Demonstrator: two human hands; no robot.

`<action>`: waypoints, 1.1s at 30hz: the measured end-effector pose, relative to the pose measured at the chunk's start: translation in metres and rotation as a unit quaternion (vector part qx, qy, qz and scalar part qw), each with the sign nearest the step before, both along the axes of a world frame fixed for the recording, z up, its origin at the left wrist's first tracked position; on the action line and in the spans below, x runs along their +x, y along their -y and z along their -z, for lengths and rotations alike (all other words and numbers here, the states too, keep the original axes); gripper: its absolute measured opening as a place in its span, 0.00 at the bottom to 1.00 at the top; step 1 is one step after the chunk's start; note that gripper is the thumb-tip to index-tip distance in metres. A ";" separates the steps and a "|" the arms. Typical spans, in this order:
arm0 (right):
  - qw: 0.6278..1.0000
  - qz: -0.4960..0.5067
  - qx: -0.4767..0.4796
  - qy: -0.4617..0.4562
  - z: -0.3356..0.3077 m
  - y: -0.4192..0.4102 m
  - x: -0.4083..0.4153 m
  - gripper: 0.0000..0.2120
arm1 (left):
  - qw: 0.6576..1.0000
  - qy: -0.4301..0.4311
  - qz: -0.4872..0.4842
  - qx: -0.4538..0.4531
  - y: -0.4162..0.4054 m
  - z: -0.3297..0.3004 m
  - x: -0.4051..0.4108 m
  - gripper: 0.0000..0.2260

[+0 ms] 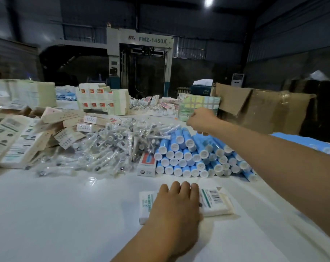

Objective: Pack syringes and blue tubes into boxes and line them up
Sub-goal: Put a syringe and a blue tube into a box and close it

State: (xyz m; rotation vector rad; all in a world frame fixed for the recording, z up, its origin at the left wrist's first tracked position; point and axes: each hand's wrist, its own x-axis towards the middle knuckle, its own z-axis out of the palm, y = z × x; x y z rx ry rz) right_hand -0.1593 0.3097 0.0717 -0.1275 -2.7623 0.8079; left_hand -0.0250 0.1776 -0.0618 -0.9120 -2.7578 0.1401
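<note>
While the left hand (176, 207) is lying flat, fingers straight, on one white barcoded cardboard box (214, 202) on the white surface (66, 214), the right hand (201, 121) is reaching, loosely curled and seemingly empty, over dozens of stacked blue white-capped tubes (190, 157). Bagged clear plastic syringes (111, 148) are piling left. The grey machine (141, 59) behind is showing "FMZ-1450A".

Both my arms are out in front, one low and near, one stretched far.

My left hand (176, 203) lies palm down close to me, fingers (185, 187) straight and side by side, pressing flat, the forearm running back toward the lower edge of view. My right arm reaches in from the right edge, extended well forward and higher, ending in the right hand (201, 120), whose fingers curl downward; I cannot tell whether that grip holds anything.
</note>
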 end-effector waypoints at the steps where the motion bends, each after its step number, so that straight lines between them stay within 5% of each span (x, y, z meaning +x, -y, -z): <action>1: 0.999 0.010 0.017 0.033 -0.002 0.006 -0.011 0.08 | 1.000 0.006 0.000 -0.008 -0.001 -0.001 -0.002 0.29; 7: 0.971 0.052 0.078 0.221 -0.001 0.011 -0.050 0.10 | 1.000 0.011 0.013 0.012 -0.002 0.001 -0.005 0.29; 12: 0.974 0.046 0.127 0.184 0.009 0.008 -0.048 0.11 | 1.000 0.002 0.016 0.025 -0.002 0.001 -0.005 0.29; 17: 0.984 0.064 -0.160 0.037 -0.001 -0.019 -0.014 0.06 | 0.999 -0.022 0.018 0.041 0.001 0.002 -0.003 0.28; 19: 0.965 0.054 -0.255 -0.027 -0.008 -0.038 0.016 0.31 | 0.997 -0.038 0.015 0.070 0.002 0.002 -0.003 0.28; 21: 0.944 0.036 -0.316 -0.084 -0.004 -0.056 0.056 0.44 | 0.995 -0.045 0.006 0.092 0.003 0.002 -0.004 0.29; 29: 0.808 0.085 -0.524 -0.255 0.085 -0.096 0.157 0.40 | 0.985 -0.076 -0.038 0.152 -0.003 -0.001 -0.002 0.29; 33: 0.787 0.074 -0.553 -0.262 0.105 -0.084 0.160 0.37 | 0.987 -0.097 -0.031 0.127 -0.011 0.000 0.005 0.29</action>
